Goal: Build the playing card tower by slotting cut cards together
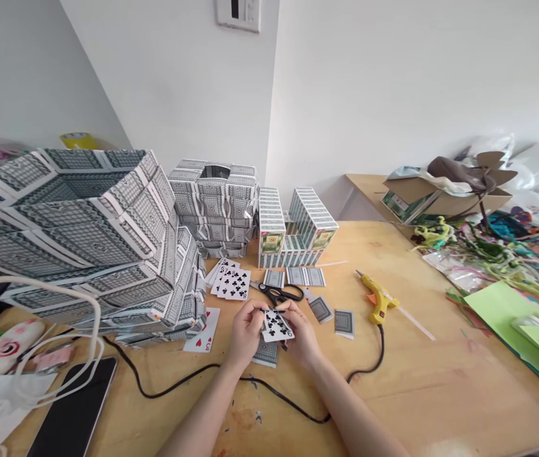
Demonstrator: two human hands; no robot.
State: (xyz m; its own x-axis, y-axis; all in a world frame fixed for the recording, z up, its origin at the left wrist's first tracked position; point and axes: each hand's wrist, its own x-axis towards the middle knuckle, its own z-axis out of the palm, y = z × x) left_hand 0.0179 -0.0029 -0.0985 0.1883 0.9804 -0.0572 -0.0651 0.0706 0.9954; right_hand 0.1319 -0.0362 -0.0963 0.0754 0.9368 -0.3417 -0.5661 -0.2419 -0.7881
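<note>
Both hands meet over the middle of the wooden table. My left hand (249,329) pinches the upper left edge of a playing card (277,327) with black clubs facing up. The card's upper right edge is held by my right hand (299,329), with its fingertips near those of the left. Below them a card (266,353) lies back side up, partly covered. Black-handled scissors (279,292) rest just beyond the fingers. Several clubs cards (232,284) lie fanned out to the left of the scissors, and a hearts card (204,331) lies nearer the left hand.
Large structures of folded cards (73,228) stand at the left, with card boxes (272,236) behind. A yellow glue gun (379,301) lies right, its black cable (292,403) crossing beneath the forearms. A phone (76,409) lies front left; colourful craft scraps (507,254) are heaped right.
</note>
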